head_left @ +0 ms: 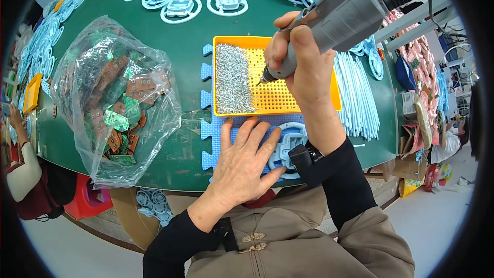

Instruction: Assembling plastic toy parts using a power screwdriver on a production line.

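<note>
My right hand [311,74] is wrapped round a grey electric screwdriver [345,15], held tilted above a yellow basket [278,42]. Its tip points down and to the left, over the pierced floor of the basket. Small silver screws [234,80] fill the basket's left part. My left hand [239,164] lies with fingers spread on a blue foam mat [208,159], fingertips at the basket's near edge. Beside its thumb and forefinger is a round light-blue plastic part [290,141], partly hidden by my right wrist and a black device strapped there.
To the left stands a transparent plastic bag [167,118] of green and brown circuit boards. Many light-blue round parts [180,9] lie along the far side. Light-blue sticks [357,98] lie in a bundle right of the basket. Other people sit at both sides.
</note>
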`<action>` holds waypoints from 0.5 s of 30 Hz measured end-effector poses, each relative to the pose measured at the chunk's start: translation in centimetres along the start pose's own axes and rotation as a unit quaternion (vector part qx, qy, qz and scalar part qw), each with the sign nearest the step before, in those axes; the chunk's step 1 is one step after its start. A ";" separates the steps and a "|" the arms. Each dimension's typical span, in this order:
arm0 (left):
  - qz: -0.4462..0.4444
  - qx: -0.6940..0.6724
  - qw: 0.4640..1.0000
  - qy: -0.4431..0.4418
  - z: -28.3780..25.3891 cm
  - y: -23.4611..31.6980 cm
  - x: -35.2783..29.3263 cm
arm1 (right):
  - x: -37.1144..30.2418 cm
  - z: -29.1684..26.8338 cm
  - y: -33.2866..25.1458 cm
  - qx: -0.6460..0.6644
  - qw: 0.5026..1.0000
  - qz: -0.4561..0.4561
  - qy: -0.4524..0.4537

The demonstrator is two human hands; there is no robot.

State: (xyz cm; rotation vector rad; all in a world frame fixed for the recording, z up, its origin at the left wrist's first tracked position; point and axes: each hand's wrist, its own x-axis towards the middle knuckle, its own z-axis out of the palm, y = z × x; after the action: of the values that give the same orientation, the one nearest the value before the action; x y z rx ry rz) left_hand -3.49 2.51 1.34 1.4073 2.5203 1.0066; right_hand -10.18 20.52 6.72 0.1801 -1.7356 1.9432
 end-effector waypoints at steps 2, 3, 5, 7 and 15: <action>0.000 0.002 1.000 0.000 0.0 0.0 0.0 | -0.1 -0.1 0.2 -0.003 1.000 0.004 -0.001; 0.000 0.002 1.000 0.000 0.0 -0.1 0.0 | -0.1 -0.1 0.2 -0.007 1.000 0.007 0.000; 0.001 -0.002 1.000 0.004 0.0 -0.1 0.0 | -0.1 -0.1 0.3 -0.003 1.000 0.010 0.001; 0.002 0.000 1.000 0.004 -0.1 0.0 0.0 | -0.2 -0.2 0.2 0.003 1.000 0.013 0.003; -0.001 -0.021 1.000 0.015 0.1 0.7 0.1 | -0.1 -0.3 -1.3 -0.023 0.999 -0.032 -0.011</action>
State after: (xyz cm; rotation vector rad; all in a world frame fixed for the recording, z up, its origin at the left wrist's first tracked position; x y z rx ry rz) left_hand -3.01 2.89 1.71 1.3887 2.5040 1.0818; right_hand -9.45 20.82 7.75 0.2403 -1.7654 1.8602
